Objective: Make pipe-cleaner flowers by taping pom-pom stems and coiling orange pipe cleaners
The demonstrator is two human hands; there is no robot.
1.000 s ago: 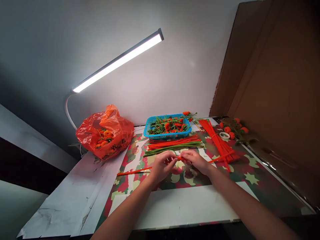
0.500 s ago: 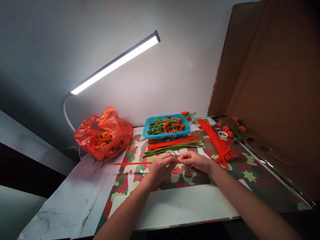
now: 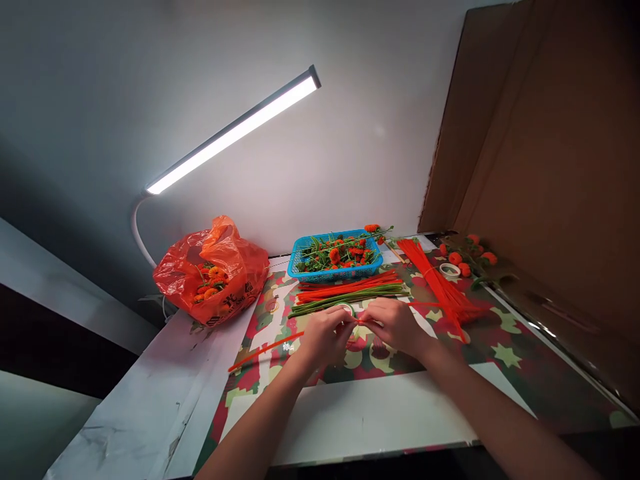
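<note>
A thin red-orange pipe cleaner (image 3: 267, 350) sticks out to the left from my left hand (image 3: 324, 337), bending down toward its free end. My left fingers are pinched on it. Close beside, my right hand (image 3: 393, 325) is closed, its fingertips also pinching red pipe cleaner between the hands. Another red length runs out to the right behind that hand; whether it is the same piece I cannot tell. Just behind my fingers lies a roll of tape (image 3: 346, 309), partly hidden. Beyond it are bundles of green pipe cleaners (image 3: 350, 298) and red pipe cleaners (image 3: 340, 288).
A blue basket (image 3: 335, 275) of orange flowers and green stems stands at the back. An orange plastic bag (image 3: 235, 267) with flowers sits left, under a lamp (image 3: 235, 133). To the right are a tied red bundle (image 3: 435, 280), a white roll (image 3: 450, 271) and a cardboard panel (image 3: 540, 167).
My right hand has turned over, knuckles up, and a red length now shows to its right. The pipe cleaner's left end has swung down toward me.
</note>
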